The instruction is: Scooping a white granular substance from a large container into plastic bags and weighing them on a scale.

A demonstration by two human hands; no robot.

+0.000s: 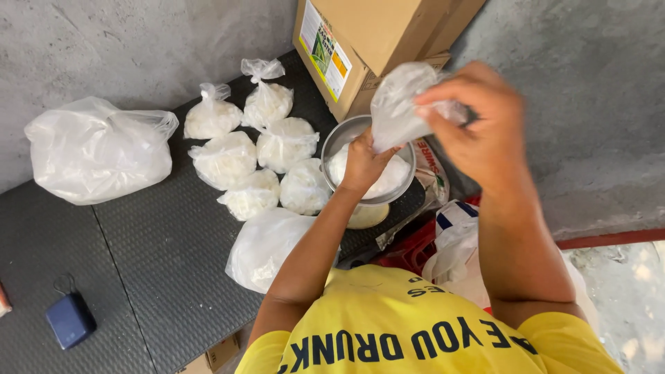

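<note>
The right hand (485,131) has its fingers (443,93) curled shut on the top edge of a thin clear plastic bag (400,104), pinching it up by the mouth, so the film hangs down and left from the fingertips and looks nearly empty. The left hand (364,163) comes up from below with its fingers tucked in under the bag's lower end, where I can't really see whether they're closed on the film or just cupping it. Judging by the look, this bag is super light, floppy and a bit slick, the kind of thing that collapses on itself, so the rim is the sensible place to hold it, one hand per side to keep the mouth open. Right below the hands sits a round metal bowl (339,142) with white grainy stuff in it, touching nothing of the bag as far as I can tell. Just left of the bowl there's a cluster of filled, knotted small bags (228,159) on the dark textured tabletop (159,277); those look soft but weighty. Farther out: a big white bag (97,152), a cardboard box (374,34) behind the bowl, and a small blue device (69,320) near the bottom left corner.
</note>
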